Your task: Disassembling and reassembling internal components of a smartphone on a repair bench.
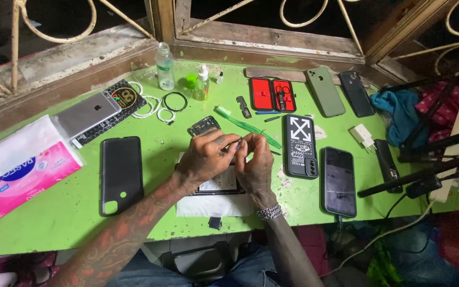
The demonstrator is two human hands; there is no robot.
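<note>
A small dark part (238, 144), too small to identify, is pinched between the fingertips of the left hand (206, 158) and right hand (255, 162), both closed on it. It is held just above the opened phone (220, 185) lying on white paper (208, 204). The part is judged light, thin and fragile; edge grip only is advised. A green toothbrush (248, 126) lies beyond.

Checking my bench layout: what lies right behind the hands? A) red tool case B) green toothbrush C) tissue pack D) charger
B: the green toothbrush lies on the table just beyond the left hand and right hand; the case sits farther back.
</note>
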